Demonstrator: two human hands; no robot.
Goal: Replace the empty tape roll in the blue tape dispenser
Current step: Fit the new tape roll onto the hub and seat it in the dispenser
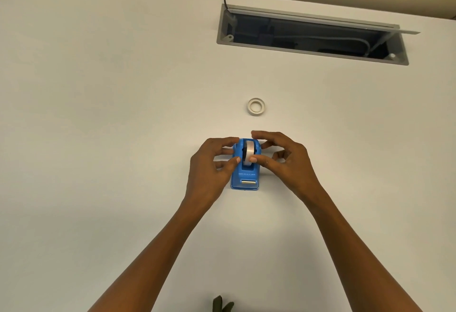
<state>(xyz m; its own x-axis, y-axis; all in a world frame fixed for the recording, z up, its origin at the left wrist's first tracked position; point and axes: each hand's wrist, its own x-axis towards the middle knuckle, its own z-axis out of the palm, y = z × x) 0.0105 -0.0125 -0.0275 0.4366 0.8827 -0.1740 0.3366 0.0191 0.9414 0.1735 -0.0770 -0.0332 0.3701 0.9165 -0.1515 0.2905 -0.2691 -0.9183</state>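
The blue tape dispenser (245,173) stands on the white desk (98,114), its metal cutter facing me. A clear tape roll (249,151) sits upright in its cradle. My left hand (212,163) grips the dispenser's left side, thumb on its top edge. My right hand (283,158) is on the right side, its thumb pressing the front of the roll and its fingers curled behind the dispenser. A pale ring, the empty roll core (256,106), lies flat on the desk beyond the dispenser.
An open grey cable hatch (311,34) with wires inside is cut into the desk at the far right. A small dark green object (222,305) shows at the near edge.
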